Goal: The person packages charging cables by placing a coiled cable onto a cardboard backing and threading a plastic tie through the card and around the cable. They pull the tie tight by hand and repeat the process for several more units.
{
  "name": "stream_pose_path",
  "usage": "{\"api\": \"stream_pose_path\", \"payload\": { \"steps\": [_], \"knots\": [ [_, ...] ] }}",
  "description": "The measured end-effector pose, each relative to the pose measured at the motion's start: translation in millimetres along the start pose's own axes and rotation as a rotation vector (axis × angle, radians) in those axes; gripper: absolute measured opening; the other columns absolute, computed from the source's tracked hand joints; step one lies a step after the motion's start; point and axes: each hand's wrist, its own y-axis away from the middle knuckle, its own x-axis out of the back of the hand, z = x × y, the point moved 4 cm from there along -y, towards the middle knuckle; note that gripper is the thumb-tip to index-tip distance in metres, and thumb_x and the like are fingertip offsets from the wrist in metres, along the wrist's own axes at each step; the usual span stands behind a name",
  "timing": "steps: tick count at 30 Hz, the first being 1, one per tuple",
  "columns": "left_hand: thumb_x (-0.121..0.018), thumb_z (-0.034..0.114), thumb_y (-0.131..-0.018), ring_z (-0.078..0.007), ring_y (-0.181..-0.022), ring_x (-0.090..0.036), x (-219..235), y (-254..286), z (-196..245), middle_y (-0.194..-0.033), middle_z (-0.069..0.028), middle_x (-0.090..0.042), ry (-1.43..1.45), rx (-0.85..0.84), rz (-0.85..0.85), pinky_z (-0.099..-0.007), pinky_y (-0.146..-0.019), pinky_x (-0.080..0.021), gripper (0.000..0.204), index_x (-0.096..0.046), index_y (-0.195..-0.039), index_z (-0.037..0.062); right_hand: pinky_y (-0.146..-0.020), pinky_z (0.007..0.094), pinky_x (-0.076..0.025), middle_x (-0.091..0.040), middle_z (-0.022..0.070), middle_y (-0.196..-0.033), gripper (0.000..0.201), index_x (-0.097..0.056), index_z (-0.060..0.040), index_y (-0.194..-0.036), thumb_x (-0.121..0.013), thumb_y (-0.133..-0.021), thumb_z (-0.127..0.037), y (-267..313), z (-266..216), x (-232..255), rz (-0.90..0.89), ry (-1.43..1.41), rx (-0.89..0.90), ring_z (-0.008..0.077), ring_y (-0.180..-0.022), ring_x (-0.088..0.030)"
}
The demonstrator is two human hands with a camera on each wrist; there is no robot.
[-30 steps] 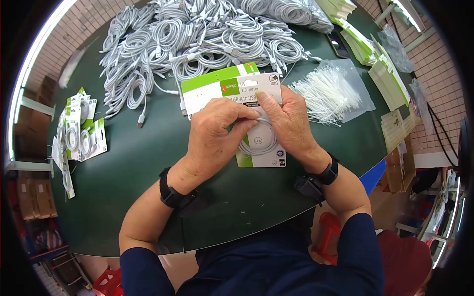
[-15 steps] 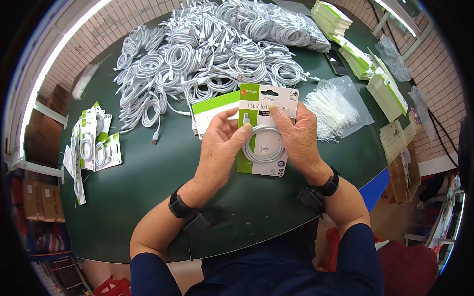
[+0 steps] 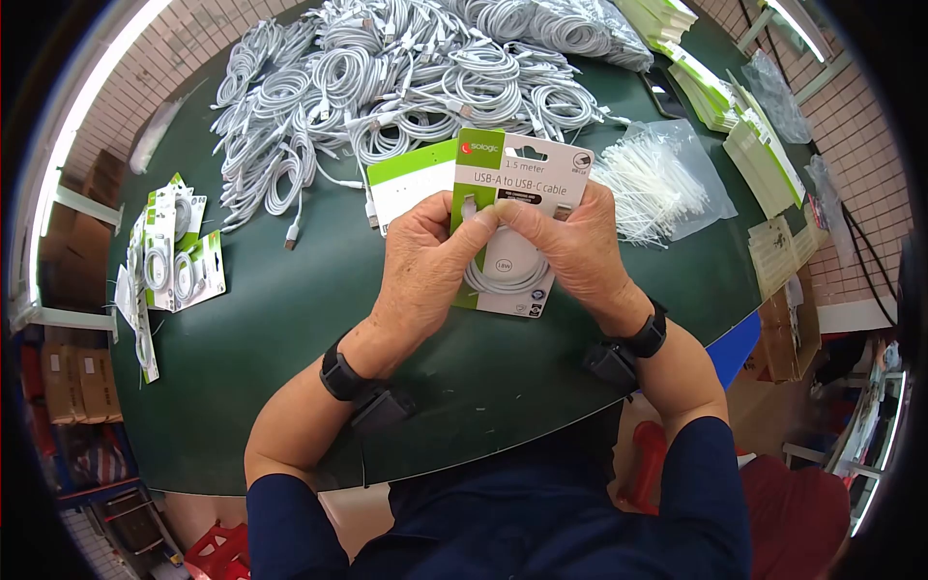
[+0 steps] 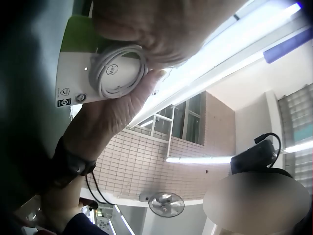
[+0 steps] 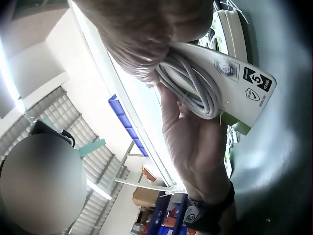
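Note:
Both hands hold a green-and-white cable card [image 3: 522, 174] upright over the table. The left hand [image 3: 418, 266] grips its left edge, and the right hand [image 3: 585, 251] grips its right edge. Their thumbs meet over the upper part of a coiled white USB cable [image 3: 507, 287] on the card's front. Thumbs and palms hide part of that coil. Printed on the card is "USB-A to USB-C cable". In the right wrist view the loops [image 5: 208, 95] stand out from the card's face. Behind the left hand another card [image 3: 411, 181] lies on the table.
A big heap of coiled white cables [image 3: 348, 87] covers the table's far side. White cable ties [image 3: 648, 184] lie on a plastic bag at the right, near stacks of cards [image 3: 764, 159]. Several carded cables [image 3: 159, 251] are piled at the left. A phone [image 3: 662, 94] lies far right.
The left hand first pinched at the coil, then moved to the card's left edge. Since then both thumbs have come together over the coil's top. The card has tilted slightly.

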Motion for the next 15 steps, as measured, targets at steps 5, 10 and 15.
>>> {"api": "stream_pose_path", "payload": {
  "steps": [5,10,15],
  "knots": [
    [-0.077,0.016,-0.098,-0.0111,-0.102,-0.068,0,-2,7,-0.112,-0.0116,-0.073,-0.091,-0.12,0.059,-0.0291,-0.086,-0.059,0.038,-0.061,-0.127,-0.0029,-0.078,0.0303,-0.064,-0.079,0.0107,-0.106,0.029,-0.072,0.0022,-0.12,-0.08,-0.094,-0.008,-4,8,6,0.124,-0.219,-0.06,0.0143,-0.089,-0.075],
    [-0.084,0.014,-0.087,-0.0165,-0.106,-0.069,-3,4,4,-0.116,-0.0146,-0.073,-0.466,0.033,-0.074,-0.0331,-0.094,-0.058,0.049,-0.064,-0.127,-0.0066,-0.085,0.0313,-0.063,-0.076,0.0114,-0.114,0.035,-0.066,0.0017,-0.127,-0.079,-0.095,-0.005,-8,9,16,0.217,-0.458,-0.051,0.0157,-0.097,-0.074],
    [-0.081,0.009,-0.083,-0.0176,-0.1,-0.072,-4,4,19,-0.112,-0.0141,-0.076,-0.395,0.041,-0.064,-0.0324,-0.091,-0.057,0.049,-0.066,-0.126,-0.0067,-0.092,0.0312,-0.058,-0.069,0.0136,-0.129,0.046,-0.058,0.0008,-0.138,-0.077,-0.097,-0.008,-10,-3,19,0.178,-0.306,0.04,0.0165,-0.109,-0.07]
  ]
}}
